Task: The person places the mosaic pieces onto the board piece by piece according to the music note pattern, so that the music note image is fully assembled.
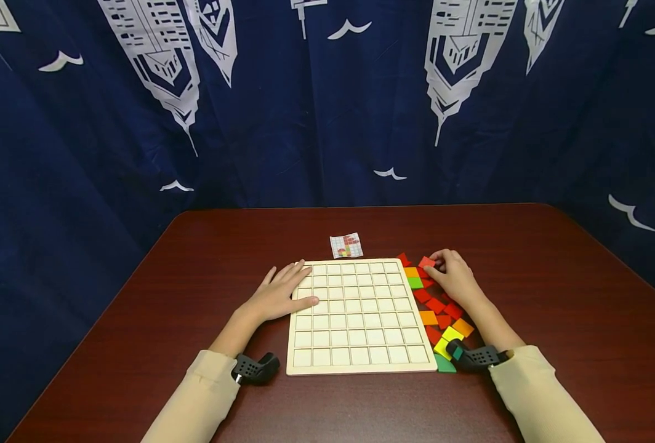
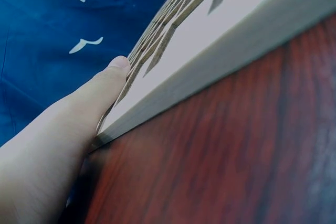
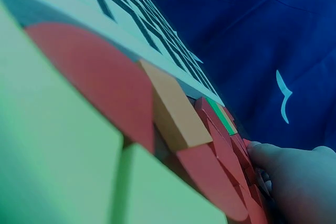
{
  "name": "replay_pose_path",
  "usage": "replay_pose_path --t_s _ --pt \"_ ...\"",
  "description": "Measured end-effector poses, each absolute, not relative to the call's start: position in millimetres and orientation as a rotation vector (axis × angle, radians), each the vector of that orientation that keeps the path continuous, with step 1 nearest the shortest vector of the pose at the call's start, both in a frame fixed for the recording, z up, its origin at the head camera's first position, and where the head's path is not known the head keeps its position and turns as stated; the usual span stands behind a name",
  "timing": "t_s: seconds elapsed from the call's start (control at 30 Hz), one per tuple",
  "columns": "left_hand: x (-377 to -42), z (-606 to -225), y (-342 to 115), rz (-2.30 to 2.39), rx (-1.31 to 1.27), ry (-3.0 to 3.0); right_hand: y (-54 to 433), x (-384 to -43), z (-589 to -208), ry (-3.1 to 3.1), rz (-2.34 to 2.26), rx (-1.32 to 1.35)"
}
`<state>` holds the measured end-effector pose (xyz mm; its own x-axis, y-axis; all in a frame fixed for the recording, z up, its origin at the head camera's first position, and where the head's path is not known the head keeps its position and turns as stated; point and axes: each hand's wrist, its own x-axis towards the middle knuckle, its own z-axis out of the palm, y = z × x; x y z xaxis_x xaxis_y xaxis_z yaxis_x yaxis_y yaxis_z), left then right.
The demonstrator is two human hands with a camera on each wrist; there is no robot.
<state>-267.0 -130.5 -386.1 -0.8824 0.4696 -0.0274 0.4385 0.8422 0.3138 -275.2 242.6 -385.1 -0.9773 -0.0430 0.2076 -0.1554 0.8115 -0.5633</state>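
A pale wooden board (image 1: 361,367) with a grid of square cells lies on the table. My left hand (image 1: 280,294) rests on its upper left edge, fingers spread, the thumb over the cells. In the left wrist view the thumb (image 2: 119,62) lies along the board's edge. Beyond the board's far right corner, my right hand (image 1: 456,277) pinches a red tile (image 1: 426,262) between thumb and fingers. Below that hand, several red tiles (image 1: 436,305) lie loosely along the board's right side. In the right wrist view, the right hand (image 3: 299,177) partly hides the tiles under it.
Among the loose pieces are a light green tile (image 1: 415,283), an orange tile (image 1: 428,317), a yellow tile (image 1: 452,334) and a dark green piece (image 1: 445,363). A small printed pattern card (image 1: 346,245) lies behind the board. A blue curtain (image 1: 316,123) hangs behind the table (image 1: 239,234).
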Motion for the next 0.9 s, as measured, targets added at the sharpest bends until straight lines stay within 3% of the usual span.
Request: replay_pose_path --t_s 0.9 --pt "-267.3 -389.7 -129.6 0.477 0.74 2.93 242.5 -276.0 -383.8 -2.818 0.981 0.117"
